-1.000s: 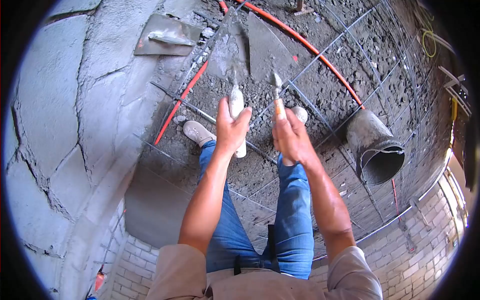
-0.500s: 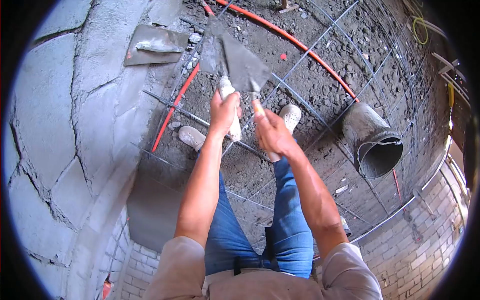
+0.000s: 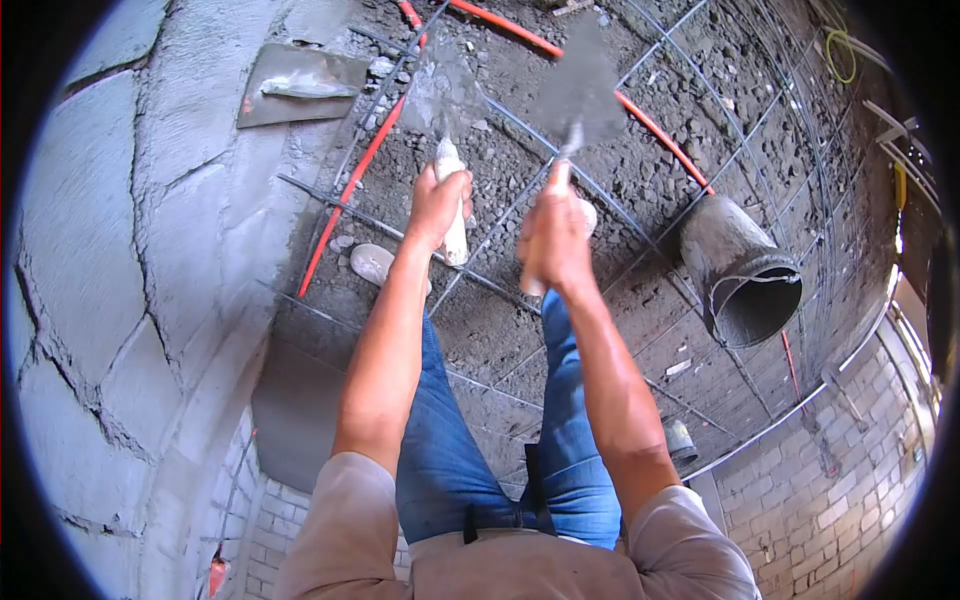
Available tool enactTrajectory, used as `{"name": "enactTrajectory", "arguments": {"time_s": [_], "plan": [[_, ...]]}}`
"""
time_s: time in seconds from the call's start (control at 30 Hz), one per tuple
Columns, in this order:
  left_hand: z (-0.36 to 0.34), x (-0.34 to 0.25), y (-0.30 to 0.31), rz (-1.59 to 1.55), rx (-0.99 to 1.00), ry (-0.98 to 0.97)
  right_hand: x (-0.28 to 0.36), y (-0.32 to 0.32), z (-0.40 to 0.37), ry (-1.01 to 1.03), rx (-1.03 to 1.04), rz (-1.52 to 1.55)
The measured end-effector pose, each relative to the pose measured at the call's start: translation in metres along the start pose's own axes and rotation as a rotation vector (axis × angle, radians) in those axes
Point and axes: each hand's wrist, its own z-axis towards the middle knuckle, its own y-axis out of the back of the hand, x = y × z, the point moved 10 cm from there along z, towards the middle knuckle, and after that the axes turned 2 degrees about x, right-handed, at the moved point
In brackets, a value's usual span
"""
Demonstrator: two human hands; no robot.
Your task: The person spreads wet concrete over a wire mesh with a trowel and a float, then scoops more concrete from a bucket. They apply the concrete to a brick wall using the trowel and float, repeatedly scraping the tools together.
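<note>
1. The left hand (image 3: 438,207) is clamped around the pale handle of the left trowel (image 3: 442,90); its blade points away from the person, over the rubble (image 3: 500,185), just beside the left run of orange pipe (image 3: 362,170).
2. The right hand (image 3: 560,238) is closed on the handle of the right trowel (image 3: 580,90); its blade, blurred, also points away and hides part of the far orange pipe (image 3: 665,142); whether either blade touches anything below, I cannot tell.
3. The hands are apart, side by side in front of the legs (image 3: 440,450); the two blades stand near each other with a gap between them.
4. A float (image 3: 300,85) lies at upper left, handle up, near the left trowel and beside the cracked grey wall (image 3: 90,250).
5. Rebar (image 3: 610,200) crosses the rubble in a grid; a bucket (image 3: 740,270) lies on its side at right, mouth towards the person; a small pot (image 3: 680,440) shows beside the right forearm; pale brickwork (image 3: 840,500) fills the lower right.
</note>
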Motion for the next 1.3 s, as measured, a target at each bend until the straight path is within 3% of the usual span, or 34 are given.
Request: {"name": "enactTrajectory", "arguments": {"time_s": [0.03, 0.07, 0.17, 0.23, 0.37, 0.43, 0.47, 0.5, 0.63, 0.7, 0.77, 0.8, 0.83, 0.87, 0.93, 1.1, 1.17, 1.23, 1.3], "plan": [[0.002, -0.002, -0.008, -0.004, 0.006, -0.003, -0.009, -0.004, 0.003, -0.044, 0.004, -0.166], [0.006, 0.001, -0.013, -0.05, -0.01, 0.014, -0.034, -0.029, -0.003, -0.188, 0.297, -0.243], [0.007, 0.001, -0.001, -0.1, -0.006, 0.063, -0.027, -0.005, 0.0, -0.228, 0.242, -0.312], [0.002, -0.008, -0.003, 0.231, 0.054, 0.028, -0.007, 0.007, 0.002, -0.107, 0.151, -0.294], [0.0, -0.018, -0.006, 0.398, 0.072, -0.002, 0.015, 0.035, 0.013, 0.077, 0.194, -0.55], [-0.003, -0.02, -0.007, 0.417, 0.089, -0.019, 0.043, 0.039, 0.012, 0.322, 0.171, -0.793], [-0.006, -0.019, -0.008, 0.442, 0.108, -0.032, 0.053, 0.047, 0.012, 0.169, 0.085, -1.025], [-0.01, -0.021, -0.006, 0.436, 0.107, -0.03, 0.067, 0.05, 0.009, 0.221, -0.026, -1.09], [-0.017, -0.022, 0.009, 0.483, 0.148, 0.083, 0.089, 0.042, 0.003, 0.268, -0.023, -0.983], [-0.018, -0.028, 0.015, 0.662, 0.181, 0.105, 0.098, 0.035, 0.004, 0.306, 0.012, -0.966], [-0.02, -0.035, 0.028, 0.724, 0.157, 0.098, 0.109, 0.014, 0.01, 0.503, 0.151, -1.164], [-0.015, -0.051, 0.027, 0.936, 0.191, -0.049, 0.117, 0.004, 0.012, 0.643, 0.161, -1.256], [-0.012, -0.063, 0.023, 1.146, 0.22, -0.197, 0.118, 0.003, 0.015, 0.646, 0.168, -1.257], [-0.008, -0.068, 0.025, 1.245, 0.267, -0.105, 0.126, -0.005, 0.014, 0.67, 0.161, -1.357], [-0.003, -0.081, 0.028, 1.335, 0.298, -0.146, 0.144, -0.022, 0.003, 0.785, 0.132, -1.432], [0.004, -0.095, 0.025, 1.583, 0.344, -0.152, 0.119, -0.037, 0.016, 0.742, 0.2, -1.412], [0.005, -0.096, 0.023, 1.572, 0.329, -0.181, 0.084, -0.026, 0.051, 0.349, 0.308, -1.696], [0.007, -0.083, 0.027, 1.665, 0.375, -0.142, 0.085, -0.039, 0.039, 0.481, 0.369, -1.659], [0.009, -0.071, 0.03, 1.628, 0.365, -0.118, 0.117, -0.054, 0.013, 0.67, 0.245, -1.476]]}}
